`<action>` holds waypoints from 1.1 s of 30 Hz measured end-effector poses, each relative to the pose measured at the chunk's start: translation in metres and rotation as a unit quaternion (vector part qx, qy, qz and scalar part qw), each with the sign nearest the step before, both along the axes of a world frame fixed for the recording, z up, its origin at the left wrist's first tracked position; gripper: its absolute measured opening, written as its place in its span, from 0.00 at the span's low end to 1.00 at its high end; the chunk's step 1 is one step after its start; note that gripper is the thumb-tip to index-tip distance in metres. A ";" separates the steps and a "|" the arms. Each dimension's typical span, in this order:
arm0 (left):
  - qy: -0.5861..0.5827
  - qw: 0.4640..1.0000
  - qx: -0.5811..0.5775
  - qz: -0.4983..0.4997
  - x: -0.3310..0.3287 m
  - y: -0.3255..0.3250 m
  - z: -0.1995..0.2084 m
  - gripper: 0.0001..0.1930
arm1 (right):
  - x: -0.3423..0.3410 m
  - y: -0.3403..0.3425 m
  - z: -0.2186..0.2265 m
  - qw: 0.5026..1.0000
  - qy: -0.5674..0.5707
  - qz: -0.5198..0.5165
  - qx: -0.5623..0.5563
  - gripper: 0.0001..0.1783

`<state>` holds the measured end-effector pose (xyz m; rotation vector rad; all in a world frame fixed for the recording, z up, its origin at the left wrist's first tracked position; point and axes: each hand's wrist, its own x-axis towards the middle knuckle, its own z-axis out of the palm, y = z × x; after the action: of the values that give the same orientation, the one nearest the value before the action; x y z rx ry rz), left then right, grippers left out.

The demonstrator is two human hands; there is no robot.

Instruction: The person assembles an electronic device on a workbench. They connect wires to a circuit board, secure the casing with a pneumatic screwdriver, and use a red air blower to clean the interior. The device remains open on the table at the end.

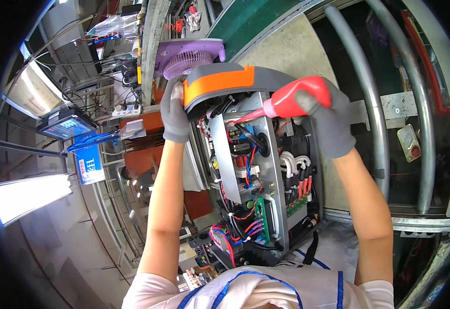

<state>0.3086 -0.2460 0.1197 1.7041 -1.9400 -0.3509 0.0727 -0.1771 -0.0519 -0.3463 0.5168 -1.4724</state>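
Note:
My right hand (pixel 333 121), in a grey glove, is wrapped round a red squeeze bottle (pixel 294 95) with a long tapering nozzle. The bottle is tilted, and its tip points left and down into an opened electrical machine (pixel 279 206), close to black cables and a metal plate (pixel 225 159). Whether the tip touches anything I cannot tell. My left hand (pixel 175 113), gloved too, grips the left end of the machine's orange and grey end cover (pixel 220 82). Inside the casing show red, blue and black wires, thick white-sleeved leads (pixel 289 162) and a green circuit board (pixel 261 221).
Beyond the cover stands a purple fan (pixel 189 59). Metal roller bars (pixel 364 98) run along the right, with a small box bearing a red button (pixel 409 143) by them. On the left are a lit display (pixel 66 126), a power strip (pixel 126 110) and a bright lamp (pixel 34 195).

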 end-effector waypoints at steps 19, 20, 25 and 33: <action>0.041 0.999 0.020 0.010 0.023 -0.008 0.000 0.21 | -0.028 0.144 0.009 0.956 0.254 -0.088 -0.120 0.28; 0.031 0.999 0.032 0.000 0.022 -0.007 0.002 0.20 | -0.024 0.146 0.011 0.955 0.248 -0.096 -0.128 0.30; 0.042 0.998 0.030 -0.022 0.017 -0.008 0.001 0.18 | -0.005 0.147 0.022 0.942 0.272 -0.131 -0.147 0.29; -0.018 1.000 0.014 -0.003 0.021 -0.009 0.001 0.19 | -0.009 0.142 0.032 0.929 0.328 -0.112 -0.127 0.25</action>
<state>0.3296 -0.2548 0.1207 1.7339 -1.9757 -0.3520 0.0639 -0.0352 -0.0199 -1.0336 0.9218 -1.6359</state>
